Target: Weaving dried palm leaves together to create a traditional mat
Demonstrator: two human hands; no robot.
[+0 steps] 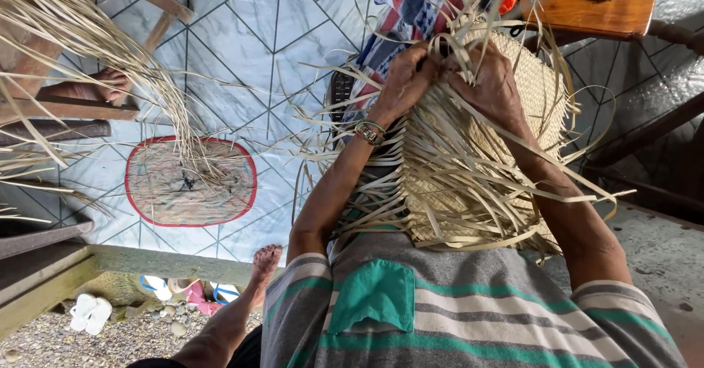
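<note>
A partly woven straw mat point(539, 93) rests on my lap, and many loose pale strips point(440, 185) trail from it toward my striped shirt. My left hand point(405, 80), with a bracelet on its wrist, pinches strips at the mat's woven edge. My right hand point(490, 83) sits right beside it, fingers closed on neighbouring strips. The two hands almost touch. The strips hide my fingertips.
A round mat with a red border point(189, 182) lies on the tiled floor. At the top left a bundle of dry strips point(88, 34) hangs over a wooden bench, by another person's foot point(99, 86). A wooden table point(598, 5) stands at the top right. White sandals point(91, 313) lie on the gravel.
</note>
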